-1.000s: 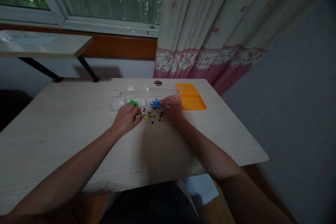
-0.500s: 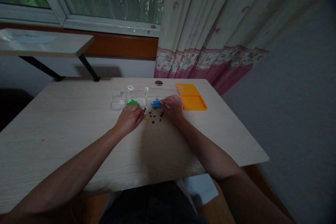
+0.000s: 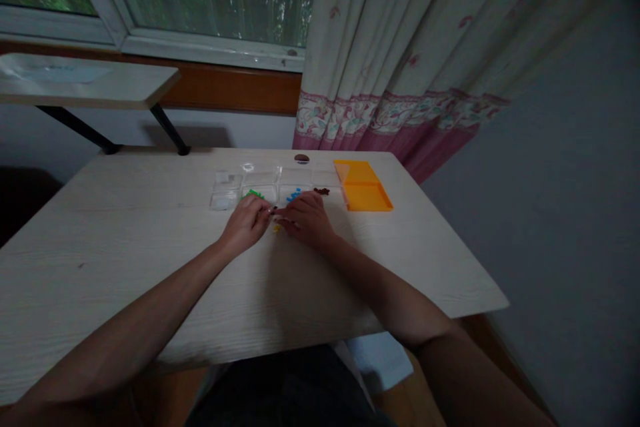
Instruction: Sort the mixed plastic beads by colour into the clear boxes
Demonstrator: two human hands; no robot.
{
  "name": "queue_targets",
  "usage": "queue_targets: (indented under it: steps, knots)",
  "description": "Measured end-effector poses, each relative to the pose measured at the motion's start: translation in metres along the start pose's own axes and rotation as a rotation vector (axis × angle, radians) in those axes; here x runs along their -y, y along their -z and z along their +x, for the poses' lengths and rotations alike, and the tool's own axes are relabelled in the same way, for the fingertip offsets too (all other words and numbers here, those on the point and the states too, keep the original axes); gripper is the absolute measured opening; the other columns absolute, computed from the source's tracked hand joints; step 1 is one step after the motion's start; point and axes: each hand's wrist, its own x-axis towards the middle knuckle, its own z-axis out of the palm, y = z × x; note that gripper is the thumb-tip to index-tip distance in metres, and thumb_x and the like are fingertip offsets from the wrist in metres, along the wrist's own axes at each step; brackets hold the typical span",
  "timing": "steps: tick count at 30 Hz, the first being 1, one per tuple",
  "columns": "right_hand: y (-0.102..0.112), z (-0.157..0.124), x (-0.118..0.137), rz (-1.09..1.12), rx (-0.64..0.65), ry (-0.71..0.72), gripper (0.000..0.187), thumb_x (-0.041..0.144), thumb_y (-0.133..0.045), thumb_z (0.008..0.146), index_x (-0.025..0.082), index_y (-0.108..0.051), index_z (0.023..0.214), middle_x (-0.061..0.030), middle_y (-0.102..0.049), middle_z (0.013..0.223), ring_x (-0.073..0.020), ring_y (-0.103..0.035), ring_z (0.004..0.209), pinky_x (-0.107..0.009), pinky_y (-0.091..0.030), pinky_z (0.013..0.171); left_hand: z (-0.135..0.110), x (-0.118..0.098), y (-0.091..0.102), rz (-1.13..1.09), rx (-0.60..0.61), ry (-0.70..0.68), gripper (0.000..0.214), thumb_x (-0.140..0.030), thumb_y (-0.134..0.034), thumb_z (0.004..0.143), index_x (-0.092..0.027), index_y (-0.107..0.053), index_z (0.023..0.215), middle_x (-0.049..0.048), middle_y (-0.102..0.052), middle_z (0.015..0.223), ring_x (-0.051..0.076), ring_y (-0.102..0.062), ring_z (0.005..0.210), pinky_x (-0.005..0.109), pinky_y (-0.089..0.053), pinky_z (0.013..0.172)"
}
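Both my hands meet at the middle of a pale wooden table (image 3: 150, 260), in front of a clear compartment box (image 3: 260, 181). My left hand (image 3: 246, 221) lies knuckles up, fingers curled down onto the table beside a yellow bead (image 3: 276, 228). My right hand (image 3: 306, 217) covers the spot where the loose dark beads lay, its fingers bent and touching the left fingertips. Green beads (image 3: 253, 193) and blue beads (image 3: 294, 193) fill two compartments, and dark beads (image 3: 322, 191) sit in a third. What either hand pinches is hidden.
An orange lid (image 3: 364, 185) lies open to the right of the box. A small dark hole (image 3: 301, 159) marks the table's far edge. A second table (image 3: 85, 83) stands at the back left under the window; a flowered curtain (image 3: 400, 80) hangs behind.
My right hand has moved left from the blue-bead compartment onto the loose dark beads, meeting my left hand. Dark beads in the right compartment now show. The left hand barely shifted.
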Motion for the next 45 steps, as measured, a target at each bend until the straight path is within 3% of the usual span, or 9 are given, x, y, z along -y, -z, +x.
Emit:
queue_targets:
  steps: [7,19,22,28,30,45]
  knots:
    - [0.004,0.005,0.015,-0.038,-0.002,-0.104,0.022,0.037,-0.054,0.097,0.031,-0.075,0.102,-0.0017,-0.073,0.093,-0.0198,-0.053,0.102,-0.039,-0.028,0.103,0.003,-0.004,-0.003,-0.107,-0.015,0.040,0.023,-0.034,-0.042,0.100,-0.019,-0.056,0.088,0.0055,-0.054,0.085,0.020,-0.052,0.086,0.034,-0.044,0.076]
    - [0.002,0.002,0.015,-0.123,-0.043,0.020,0.020,0.030,-0.053,0.098,0.032,-0.073,0.099,0.0012,-0.073,0.088,-0.0179,-0.056,0.096,-0.038,-0.025,0.108,0.004,-0.001,-0.005,-0.196,0.023,0.086,0.036,-0.043,-0.037,0.101,-0.019,-0.063,0.092,0.0059,-0.057,0.086,0.020,-0.055,0.085,0.035,-0.047,0.079]
    - [0.004,0.002,0.002,-0.111,-0.068,-0.048,0.020,0.032,-0.054,0.097,0.032,-0.073,0.100,0.0013,-0.074,0.092,-0.0186,-0.056,0.097,-0.039,-0.027,0.106,0.002,0.001,-0.004,-0.133,0.009,0.063,0.035,-0.039,-0.036,0.102,-0.019,-0.065,0.101,0.0071,-0.059,0.090,0.020,-0.055,0.091,0.036,-0.047,0.084]
    - [0.014,-0.009,-0.059,-0.187,-0.202,-0.482,0.024,0.036,-0.055,0.096,0.026,-0.076,0.093,-0.0054,-0.073,0.091,-0.0231,-0.054,0.096,-0.041,-0.030,0.090,-0.001,0.010,0.002,0.004,-0.059,0.071,0.030,-0.035,-0.039,0.100,-0.019,-0.064,0.104,0.0087,-0.061,0.096,0.023,-0.056,0.097,0.039,-0.047,0.088]
    - [0.015,-0.012,-0.073,-0.218,-0.222,-0.558,0.024,0.035,-0.055,0.095,0.025,-0.076,0.094,-0.0067,-0.071,0.094,-0.0240,-0.052,0.097,-0.041,-0.030,0.087,-0.001,0.012,0.003,0.025,-0.061,0.070,0.028,-0.035,-0.041,0.100,-0.019,-0.064,0.103,0.0088,-0.061,0.096,0.023,-0.056,0.096,0.039,-0.048,0.088]
    - [0.004,-0.016,-0.083,-0.256,-0.254,-0.551,0.027,0.039,-0.056,0.094,0.024,-0.076,0.086,-0.0065,-0.065,0.084,-0.0222,-0.045,0.086,-0.037,-0.027,0.078,-0.002,0.011,0.003,0.070,-0.029,0.023,0.026,-0.032,-0.043,0.099,-0.019,-0.065,0.104,0.0089,-0.060,0.094,0.023,-0.056,0.095,0.039,-0.048,0.086]
